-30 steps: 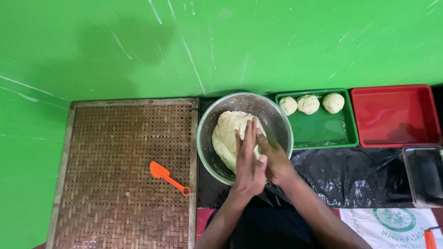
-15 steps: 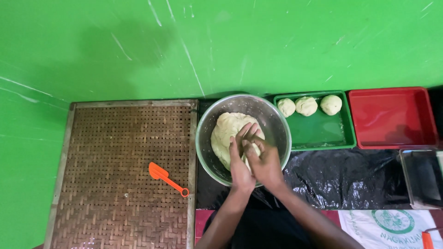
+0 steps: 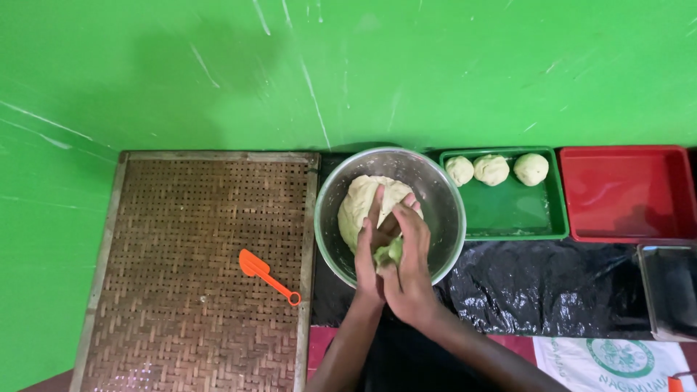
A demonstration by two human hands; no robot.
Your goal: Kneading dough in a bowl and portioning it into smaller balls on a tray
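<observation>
A bright green wall backs a low work surface laid with a woven bamboo mat [image 3: 196, 268] and black plastic sheeting [image 3: 552, 283]. Over the near rim of the steel bowl [image 3: 443, 196], the left hand [image 3: 369, 258] and right hand [image 3: 410, 265] are cupped together around a small dough piece [image 3: 388, 252], palms facing, both closed on it. The big dough mass [image 3: 363, 203] lies just beyond the fingertips, farther into the bowl, pale and lumpy. Three rounded dough balls [image 3: 492, 169] sit in the green tray [image 3: 515, 214] to the right; an orange scraper [image 3: 265, 274] lies on the mat.
</observation>
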